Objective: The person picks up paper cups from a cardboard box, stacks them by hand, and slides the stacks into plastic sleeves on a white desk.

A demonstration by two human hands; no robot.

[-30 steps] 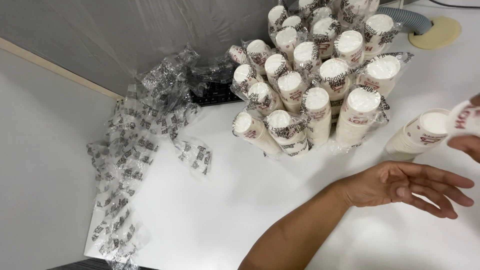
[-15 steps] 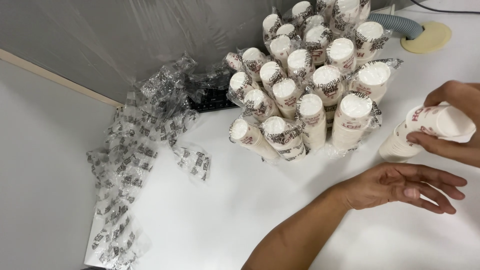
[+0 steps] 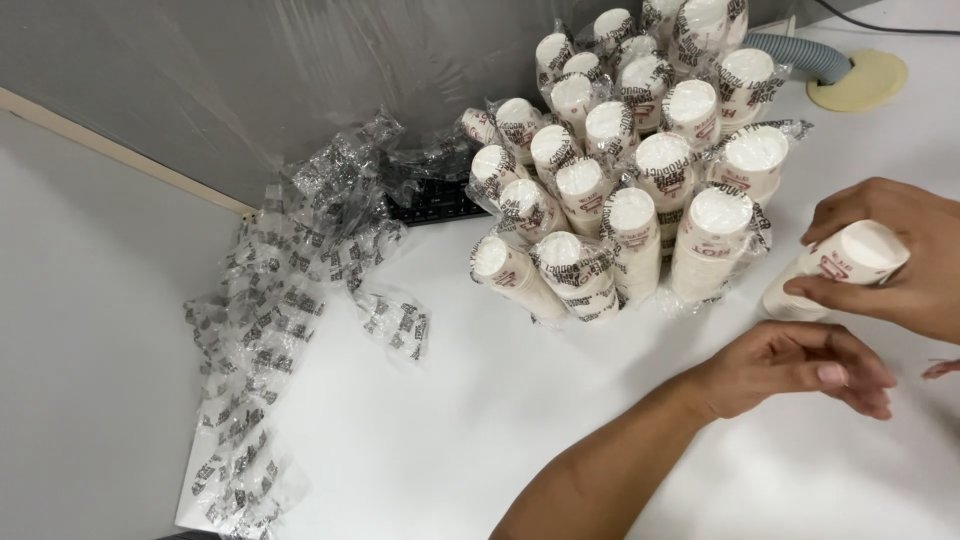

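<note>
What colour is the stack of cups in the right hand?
The cup stack in the right hand is white with red print, as seen in the head view.

An office: white desk (image 3: 450,420), keyboard (image 3: 430,205), cable grommet (image 3: 858,80).

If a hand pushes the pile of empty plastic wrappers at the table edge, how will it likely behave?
The plastic wrappers look thin and crumpled, so they are probably floppy and very light, bunching rather than sliding as one. Some hang over the edge of the white table, so a push may drop them off. Being clear film, they could feel slippery.

Keyboard (image 3: 432,203) mostly hidden under wrap (image 3: 300,260); right hand (image 3: 900,255) cut off.
</note>
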